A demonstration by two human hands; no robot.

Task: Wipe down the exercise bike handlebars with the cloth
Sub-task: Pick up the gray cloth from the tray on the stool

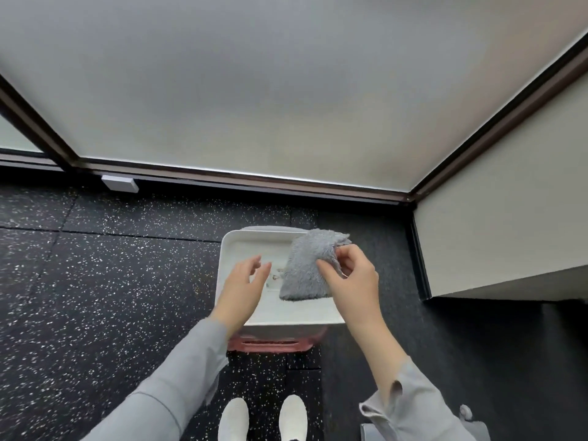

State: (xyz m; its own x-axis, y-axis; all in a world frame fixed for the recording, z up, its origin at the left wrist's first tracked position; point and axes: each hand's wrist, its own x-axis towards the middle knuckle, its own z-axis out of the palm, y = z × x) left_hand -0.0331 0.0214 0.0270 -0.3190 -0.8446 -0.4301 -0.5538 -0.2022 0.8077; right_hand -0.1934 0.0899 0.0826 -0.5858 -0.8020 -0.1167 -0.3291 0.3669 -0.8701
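A fluffy grey cloth (pixel 305 265) hangs over a white tray (pixel 229 249), pinched at its right edge by my right hand (pixel 348 275). My left hand (pixel 246 281) hovers just left of the cloth with fingers spread and nothing in it. The tray rests on a pink stool or crate (pixel 270 343) on the floor. No exercise bike or handlebars are in view.
Black speckled rubber flooring (pixel 95 281) surrounds the tray. A frosted glass wall with a dark frame (pixel 254 178) runs behind it, and a pale wall or cabinet (pixel 509 233) juts out at right. My white shoes (pixel 264 418) stand just in front of the stool.
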